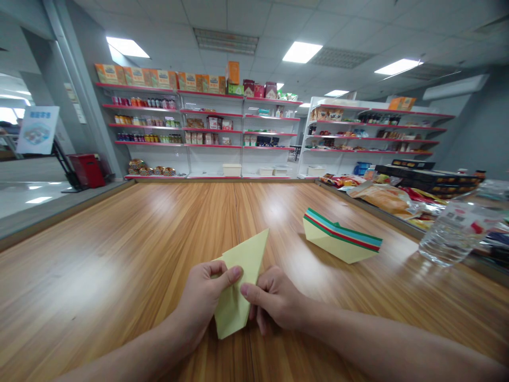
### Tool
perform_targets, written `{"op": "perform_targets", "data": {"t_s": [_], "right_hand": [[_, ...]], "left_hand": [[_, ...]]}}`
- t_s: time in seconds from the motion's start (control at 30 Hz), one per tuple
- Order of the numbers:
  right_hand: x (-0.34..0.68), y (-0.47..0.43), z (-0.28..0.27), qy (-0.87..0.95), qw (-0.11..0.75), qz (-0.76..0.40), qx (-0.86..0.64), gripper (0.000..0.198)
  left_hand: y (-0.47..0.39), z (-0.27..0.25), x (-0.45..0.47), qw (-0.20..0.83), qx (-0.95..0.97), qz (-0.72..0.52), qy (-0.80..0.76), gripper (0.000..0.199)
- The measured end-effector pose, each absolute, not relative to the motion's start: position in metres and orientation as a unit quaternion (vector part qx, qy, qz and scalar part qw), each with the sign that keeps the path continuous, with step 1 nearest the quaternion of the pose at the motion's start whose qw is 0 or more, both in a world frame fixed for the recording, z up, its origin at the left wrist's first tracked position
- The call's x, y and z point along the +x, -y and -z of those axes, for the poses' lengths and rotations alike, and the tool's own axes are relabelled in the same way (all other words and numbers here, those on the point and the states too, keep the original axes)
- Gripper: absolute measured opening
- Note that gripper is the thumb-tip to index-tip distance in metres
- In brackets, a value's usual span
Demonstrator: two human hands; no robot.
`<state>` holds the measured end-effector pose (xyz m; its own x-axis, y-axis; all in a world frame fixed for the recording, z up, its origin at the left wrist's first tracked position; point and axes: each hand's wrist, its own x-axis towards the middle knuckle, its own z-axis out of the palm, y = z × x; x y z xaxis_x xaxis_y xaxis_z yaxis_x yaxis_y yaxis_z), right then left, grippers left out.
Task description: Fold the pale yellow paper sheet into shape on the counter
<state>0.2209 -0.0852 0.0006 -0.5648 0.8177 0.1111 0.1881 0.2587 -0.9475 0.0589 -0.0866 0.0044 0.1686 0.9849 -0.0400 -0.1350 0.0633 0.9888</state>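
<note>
A folded sheet of pale yellow paper [234, 313] is held between my two hands above the near middle of the table, its pointed corner aimed up and to the right. My left hand [204, 289] pinches its left side, thumb on the front face. Along the right edge my right hand [278, 297] grips it, thumb in front and fingers curled behind. The fingers behind the paper are partly hidden. To the right, apart from both hands, a folded paper boat [338, 244] rests on the table, pale yellow with green, blue, white and red stripes along its top edge.
The wooden table [119, 254] has a raised rim. At its right stands a clear plastic bottle [449, 233], near packaged snacks [382, 199] and black boxes [433, 178] beyond the rim. Stocked shelves [210, 130] line the back. A sign [37, 130] stands far left.
</note>
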Motion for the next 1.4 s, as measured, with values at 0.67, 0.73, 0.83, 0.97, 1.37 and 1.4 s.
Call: {"op": "perform_targets", "data": {"t_s": [0.67, 0.73, 0.83, 0.97, 1.37, 1.4], "right_hand": [[0.226, 0.080, 0.003, 0.702, 0.415, -0.470, -0.338, 0.053], [0.227, 0.080, 0.004, 0.698, 0.404, -0.485, -0.339, 0.054], [0.226, 0.079, 0.005, 0.679, 0.413, -0.493, -0.355, 0.053], [0.226, 0.077, 0.004, 0.642, 0.451, -0.494, -0.375, 0.056], [0.227, 0.076, 0.000, 0.619, 0.505, -0.457, -0.390, 0.050], [0.228, 0.074, -0.001, 0.602, 0.527, -0.452, -0.394, 0.049]], "left_hand": [[0.095, -0.017, 0.057, 0.485, 0.581, -0.450, -0.474, 0.038], [0.094, -0.016, 0.057, 0.488, 0.578, -0.451, -0.474, 0.039], [0.093, -0.016, 0.057, 0.495, 0.572, -0.454, -0.471, 0.038], [0.093, -0.016, 0.057, 0.506, 0.563, -0.454, -0.470, 0.037], [0.090, -0.013, 0.056, 0.519, 0.563, -0.441, -0.469, 0.036], [0.091, -0.014, 0.056, 0.518, 0.561, -0.440, -0.472, 0.036]]}}
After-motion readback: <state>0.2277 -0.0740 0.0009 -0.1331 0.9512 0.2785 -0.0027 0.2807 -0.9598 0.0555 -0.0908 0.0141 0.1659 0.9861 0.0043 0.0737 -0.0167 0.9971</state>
